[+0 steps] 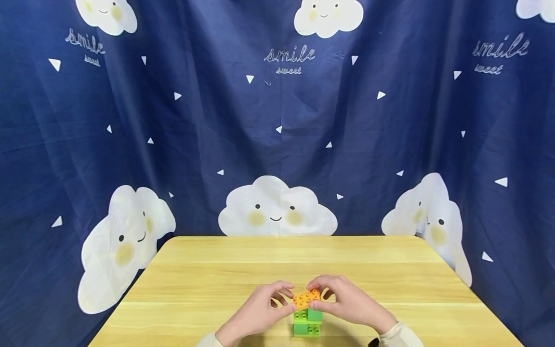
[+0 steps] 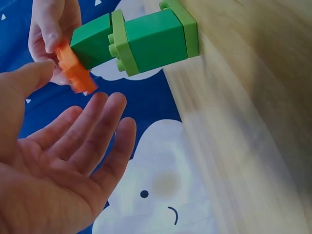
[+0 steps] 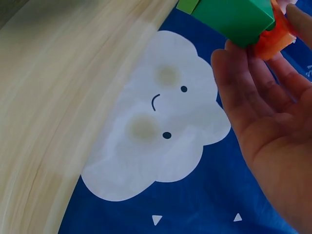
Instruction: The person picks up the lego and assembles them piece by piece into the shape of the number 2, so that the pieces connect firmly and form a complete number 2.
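An orange studded building plate [image 1: 304,300] sits tilted at the top of a stack of green toy bricks [image 1: 314,315]. My right hand [image 1: 347,300] pinches the plate's right end between thumb and fingers. At its other end is my left hand [image 1: 266,306], the thumb close to the plate and the fingers loosely spread. In the left wrist view, the orange plate [image 2: 75,68] lies against the upper dark green brick [image 2: 92,41]. Light green plates [image 2: 124,46] alternate with dark green bricks in the stack. Whether the orange plate is fully seated cannot be told.
The stack stands on a light wooden table [image 1: 208,274], near its front side. Behind the table hangs a dark blue curtain [image 1: 243,130] with white smiling clouds and small triangles. Pale sleeves [image 1: 401,336] cover the wrists.
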### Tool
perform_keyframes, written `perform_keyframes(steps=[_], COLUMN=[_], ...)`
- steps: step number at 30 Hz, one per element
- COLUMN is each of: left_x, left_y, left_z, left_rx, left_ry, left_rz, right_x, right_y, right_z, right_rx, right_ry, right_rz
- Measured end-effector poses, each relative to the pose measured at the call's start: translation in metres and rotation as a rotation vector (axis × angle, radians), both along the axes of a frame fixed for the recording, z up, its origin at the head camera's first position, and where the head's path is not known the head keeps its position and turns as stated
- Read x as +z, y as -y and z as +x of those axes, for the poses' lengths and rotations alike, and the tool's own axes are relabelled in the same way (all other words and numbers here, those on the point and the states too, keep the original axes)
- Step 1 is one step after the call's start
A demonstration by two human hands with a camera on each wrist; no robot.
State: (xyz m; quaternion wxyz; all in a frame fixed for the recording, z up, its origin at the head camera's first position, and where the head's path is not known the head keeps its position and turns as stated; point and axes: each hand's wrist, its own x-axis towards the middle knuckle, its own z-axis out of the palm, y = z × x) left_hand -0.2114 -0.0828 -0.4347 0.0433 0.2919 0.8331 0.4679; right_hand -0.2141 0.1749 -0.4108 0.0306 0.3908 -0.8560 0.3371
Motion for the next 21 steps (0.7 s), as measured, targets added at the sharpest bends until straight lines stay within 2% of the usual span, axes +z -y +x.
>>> perform_keyframes(steps=[9, 15, 21], left_x=[0.0008, -0.0013, -0.0004], left_y=[0.0001, -0.002, -0.0038], left_z=[0.0007, 0.0013, 0.0028], left_rx=[-0.032, -0.043, -0.04], left_ry=[0.074, 0.057, -0.001], left_rz=[0.063, 0.066, 0.058], right_x=[0.0057, 0.006, 0.006], right_y=[-0.0019, -0.0022, -0.0033], right_z=[0.0022, 0.0021, 0.0018], right_rx=[0.021, 0.013, 0.006], right_ry=[0.109, 0.121, 0.131], right_rz=[0.003, 0.003, 0.0])
